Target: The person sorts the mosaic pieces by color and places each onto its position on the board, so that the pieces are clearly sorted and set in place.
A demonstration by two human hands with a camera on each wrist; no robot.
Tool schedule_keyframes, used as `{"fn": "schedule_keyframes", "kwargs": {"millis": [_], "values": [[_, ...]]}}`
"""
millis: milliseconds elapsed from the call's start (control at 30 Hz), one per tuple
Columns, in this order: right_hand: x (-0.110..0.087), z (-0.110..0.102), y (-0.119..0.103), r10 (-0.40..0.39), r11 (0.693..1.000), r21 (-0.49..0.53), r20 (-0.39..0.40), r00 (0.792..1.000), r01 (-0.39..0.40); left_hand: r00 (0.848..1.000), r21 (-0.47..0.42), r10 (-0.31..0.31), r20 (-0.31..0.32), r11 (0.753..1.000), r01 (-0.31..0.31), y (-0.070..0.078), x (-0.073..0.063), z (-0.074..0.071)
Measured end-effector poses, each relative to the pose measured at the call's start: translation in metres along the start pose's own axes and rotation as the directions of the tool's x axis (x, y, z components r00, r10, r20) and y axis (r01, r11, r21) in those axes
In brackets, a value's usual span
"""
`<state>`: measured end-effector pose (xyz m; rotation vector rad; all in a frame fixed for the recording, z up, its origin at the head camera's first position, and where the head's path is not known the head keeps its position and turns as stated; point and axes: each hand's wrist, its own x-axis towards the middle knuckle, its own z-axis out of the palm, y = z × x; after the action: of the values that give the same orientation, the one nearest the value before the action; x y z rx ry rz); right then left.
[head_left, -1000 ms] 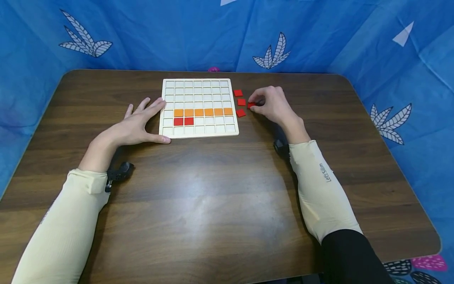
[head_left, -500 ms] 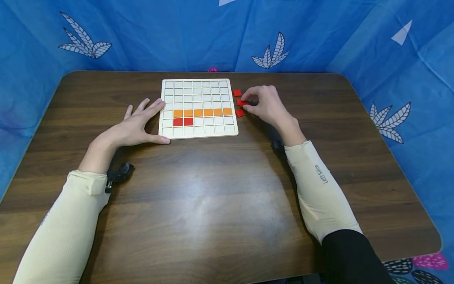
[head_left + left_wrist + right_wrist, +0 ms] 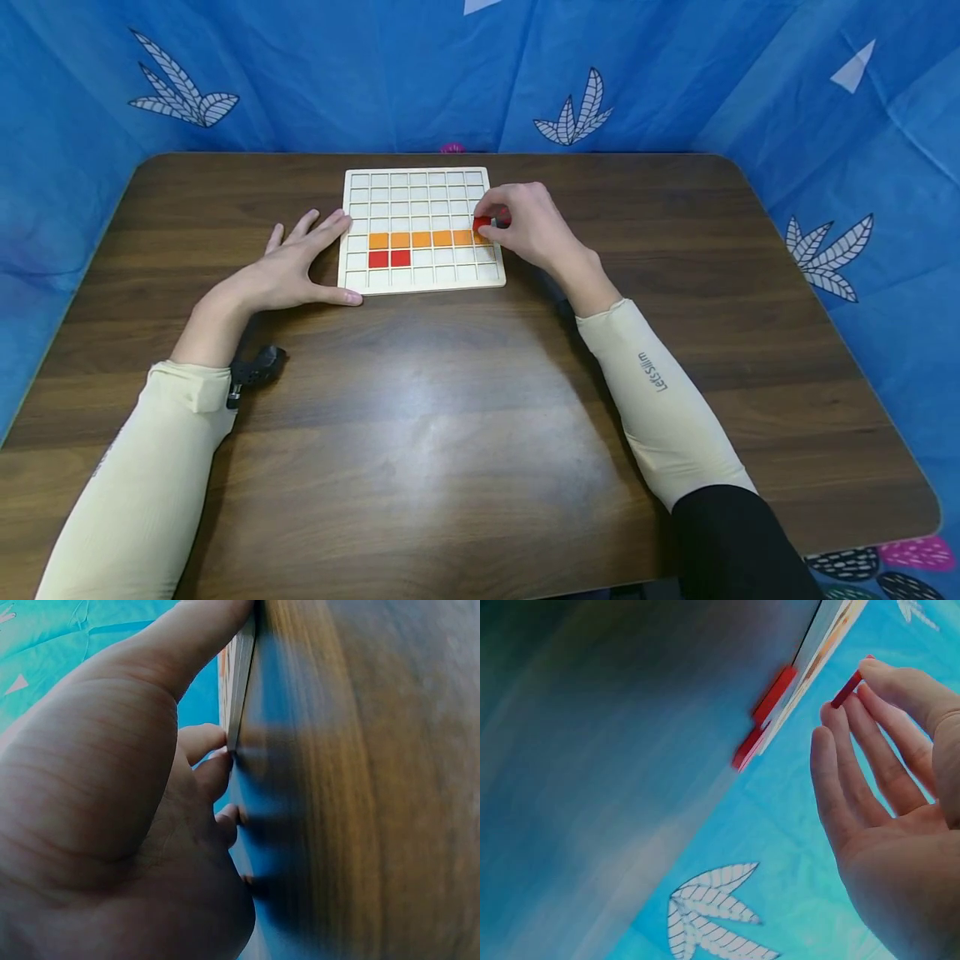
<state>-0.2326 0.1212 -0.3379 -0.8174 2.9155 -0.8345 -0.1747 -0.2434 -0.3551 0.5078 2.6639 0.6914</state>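
Observation:
A cream grid board (image 3: 420, 289) lies flat on the table, with a row of orange square tiles (image 3: 422, 239) and two red tiles (image 3: 389, 259) in the row below. My left hand (image 3: 277, 271) has its fingers spread along the board's left side, thumb at the near left corner; the left wrist view shows this hand (image 3: 97, 780) against the board's edge (image 3: 241, 690). Between thumb and fingertips, my right hand (image 3: 536, 225) pinches a red square tile (image 3: 482, 224) over the board's right edge. In the right wrist view that tile (image 3: 847, 690) is raised off the board.
Loose red tiles (image 3: 775, 695) lie on the table just beyond the board's right side, mostly hidden behind my right hand in the head view. The brown wooden table (image 3: 420, 433) has a blue patterned cloth (image 3: 390, 75) hanging behind it.
My right hand has moved left from the loose tiles to the board's right edge, carrying a red tile. The left hand stays at the board's left side.

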Motion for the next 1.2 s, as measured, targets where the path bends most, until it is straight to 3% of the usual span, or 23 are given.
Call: {"fn": "schedule_keyframes", "kwargs": {"millis": [700, 1000, 1200], "values": [[0.015, 0.032, -0.054, -0.092, 0.995, -0.037, 0.124, 0.988, 0.098, 1.000, 0.002, 0.007, 0.005, 1.000, -0.007, 0.000, 0.001, -0.001], [0.016, 0.037, -0.060, -0.096, 0.991, -0.083, 0.148, 0.984, 0.109, 1.000, 0.001, 0.008, 0.001, 1.000, -0.008, 0.001, 0.001, -0.001], [0.014, 0.041, -0.062, -0.161, 0.982, -0.076, 0.144, 0.976, 0.173, 1.000, 0.005, 0.001, 0.002, 1.000, -0.001, 0.001, 0.001, 0.000]]}}
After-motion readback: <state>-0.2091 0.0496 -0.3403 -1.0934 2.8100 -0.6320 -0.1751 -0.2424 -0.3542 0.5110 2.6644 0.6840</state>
